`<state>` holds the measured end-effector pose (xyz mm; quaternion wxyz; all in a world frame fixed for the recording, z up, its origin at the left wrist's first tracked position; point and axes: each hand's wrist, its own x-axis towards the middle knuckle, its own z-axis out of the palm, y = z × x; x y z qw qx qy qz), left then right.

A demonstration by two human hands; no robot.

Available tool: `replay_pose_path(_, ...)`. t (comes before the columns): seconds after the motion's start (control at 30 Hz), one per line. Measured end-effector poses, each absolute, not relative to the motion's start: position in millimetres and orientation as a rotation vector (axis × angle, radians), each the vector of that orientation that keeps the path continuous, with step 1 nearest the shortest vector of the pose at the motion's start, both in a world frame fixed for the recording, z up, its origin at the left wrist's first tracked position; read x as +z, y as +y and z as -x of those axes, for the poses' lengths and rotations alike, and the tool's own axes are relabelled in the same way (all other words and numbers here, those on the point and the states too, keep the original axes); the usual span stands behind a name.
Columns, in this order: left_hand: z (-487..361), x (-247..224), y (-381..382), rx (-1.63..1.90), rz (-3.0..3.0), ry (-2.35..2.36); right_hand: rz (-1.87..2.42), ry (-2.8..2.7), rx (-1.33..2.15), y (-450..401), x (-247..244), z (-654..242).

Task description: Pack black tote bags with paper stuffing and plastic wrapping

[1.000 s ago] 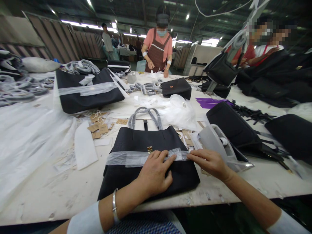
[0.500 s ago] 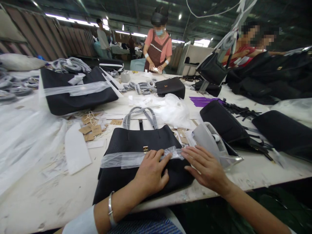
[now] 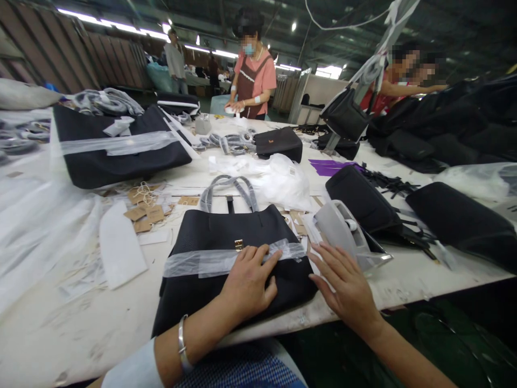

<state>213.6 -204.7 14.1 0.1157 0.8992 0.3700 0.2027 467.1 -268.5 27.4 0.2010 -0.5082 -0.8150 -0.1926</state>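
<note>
A black handbag (image 3: 226, 229) lies flat before me, with a gold clasp (image 3: 238, 244) on its front. Its handles (image 3: 230, 183) are wrapped in clear film and point away from me. Across the front runs a strip of clear plastic film (image 3: 181, 263). My left hand (image 3: 252, 277) rests on the bag and the film, fingers spread and palm down. At the bag's right edge is my right hand (image 3: 343, 285), fingers stretched out, with nothing in it. Just beyond that hand stands a grey tape dispenser (image 3: 335, 223).
Another film-strapped black bag (image 3: 121, 161) lies at the left, with brown tags (image 3: 147, 213) and a white sheet (image 3: 119, 245) nearer. White plastic (image 3: 283, 178) sits behind my bag. Black bags (image 3: 359, 196) lie at the right. A masked co-worker (image 3: 252, 75) stands across the table.
My right hand has shifted slightly off the bag's right edge and the film end. My left hand stays on the bag. The view has turned a little.
</note>
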Motion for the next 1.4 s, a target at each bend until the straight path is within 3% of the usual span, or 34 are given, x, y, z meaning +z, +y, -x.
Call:
replay_pose_path(0.43,-212.3,12.8,-205.2,0.633,-2.636,1.079,1.382,-2.172,-0.226,-239.2,31.2,-445.7)
replay_pose_path(0.8,-212.6,11.6,-204.3,0.646,-2.633,1.068,0.979,-2.594,-0.524,-219.0,44.8,-481.3)
replay_pose_path(1.03,-211.8,12.2,-205.0,0.636,-2.633,1.069,1.283,-2.399,-0.520,-241.7,47.2,-464.9)
replay_pose_path(1.4,-211.4,11.0,-205.8,0.634,-2.663,1.055,1.556,-2.395,-0.491,-258.6,12.9,-440.9)
